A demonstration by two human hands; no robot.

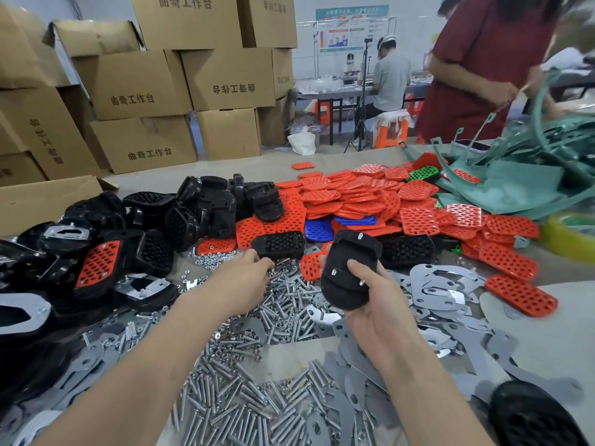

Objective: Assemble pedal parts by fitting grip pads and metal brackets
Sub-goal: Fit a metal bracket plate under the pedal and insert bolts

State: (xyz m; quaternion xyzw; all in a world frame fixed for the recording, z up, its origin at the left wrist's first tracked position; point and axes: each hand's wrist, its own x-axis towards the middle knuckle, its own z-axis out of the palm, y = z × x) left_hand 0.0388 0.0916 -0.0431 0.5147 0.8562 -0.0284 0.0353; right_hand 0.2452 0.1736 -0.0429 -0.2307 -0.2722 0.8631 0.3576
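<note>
My right hand (380,304) grips a black pedal body (349,268), held underside up, with three screw tips poking out of it. My left hand (248,278) reaches palm down into the pile of silver screws (283,304), fingers curled at the small nuts (215,257); what the fingertips hold is hidden. Red grip pads (370,194) lie heaped behind. Grey metal brackets (441,284) are spread to the right of my right hand. Black pedal bodies (206,204) are piled at the back left.
Finished pedals with red pads (96,265) sit at the left. Cardboard boxes (141,85) stack behind the table. A person in a red shirt (476,66) stands at the far right over green plastic frames (515,169). A yellow tape roll (570,233) is at the right edge.
</note>
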